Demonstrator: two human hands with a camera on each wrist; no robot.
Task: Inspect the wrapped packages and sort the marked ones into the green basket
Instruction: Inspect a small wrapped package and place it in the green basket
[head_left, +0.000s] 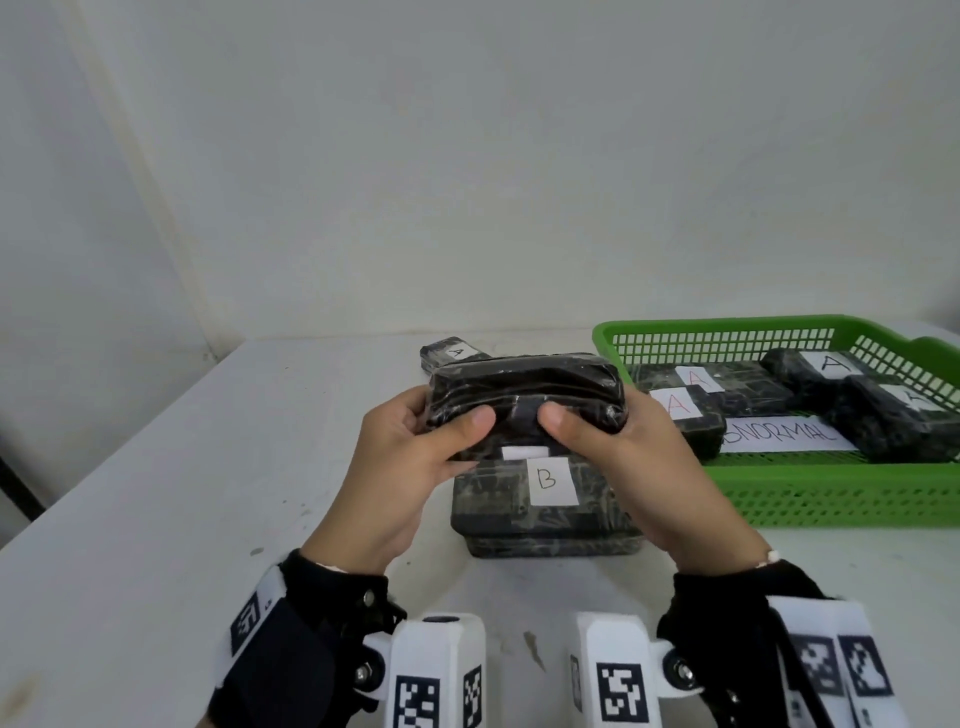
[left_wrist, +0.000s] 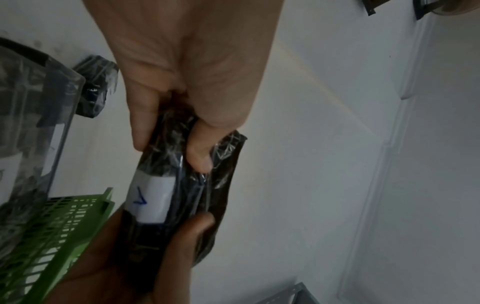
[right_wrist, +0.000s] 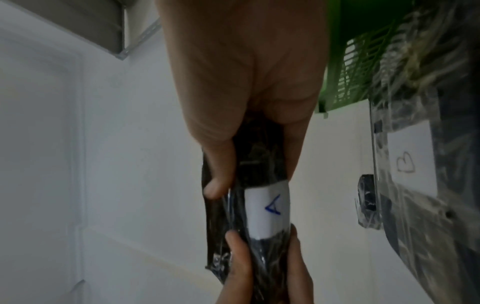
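Both hands hold one black plastic-wrapped package (head_left: 524, 392) in the air above the table, tilted on edge. My left hand (head_left: 415, 447) grips its left end, thumb on the near face. My right hand (head_left: 618, 441) grips the right end the same way. The wrist views show a white label with a blue "A" (right_wrist: 269, 211) on the package's (left_wrist: 179, 185) underside. Below it lies a wrapped package with a "B" label (head_left: 550, 480) on a stack. The green basket (head_left: 841, 488) stands to the right, holding several packages labelled "A" (head_left: 680, 402).
One more wrapped package with an "A" label (head_left: 452, 353) lies behind the held one near the wall. A paper strip reading "ABNORMAL" (head_left: 779, 434) lies in the basket. The white table (head_left: 156, 493) runs left to its edge.
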